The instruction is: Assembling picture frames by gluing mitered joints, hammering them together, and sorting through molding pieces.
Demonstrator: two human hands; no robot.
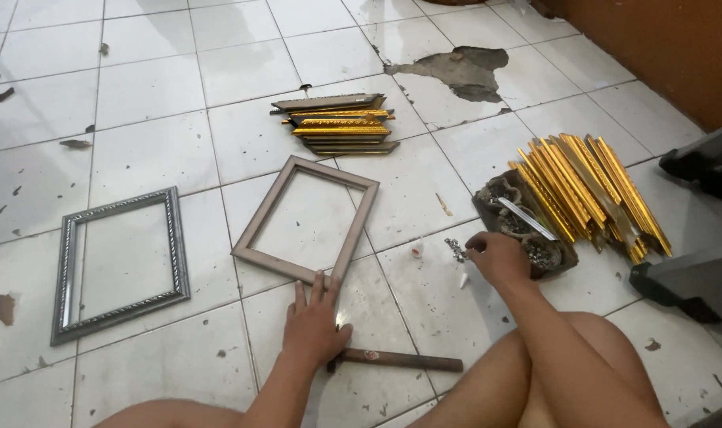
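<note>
i see my left hand (pixel 315 321) with fingers spread, flat on the brown frame (pixel 306 219); right hand (pixel 499 257) fingers pinching small metal bits (pixel 454 250) beside a tray (pixel 563 257), gold mouldings (pixel 590 194) behind, on a chipped white tile floor (pixel 155 87).

Silver frame (pixel 120 264): lay flat on the white tiles, far left.
Moulding stack (pixel 339 124): gold and dark strips, piled far centre.
Gold strips (pixel 590 192): leaned in a loose heap, right.
Floor patch (pixel 460 71): broken tile, bare grey, far right.
Dark stands (pixel 697 222): stood at right edge.
</note>
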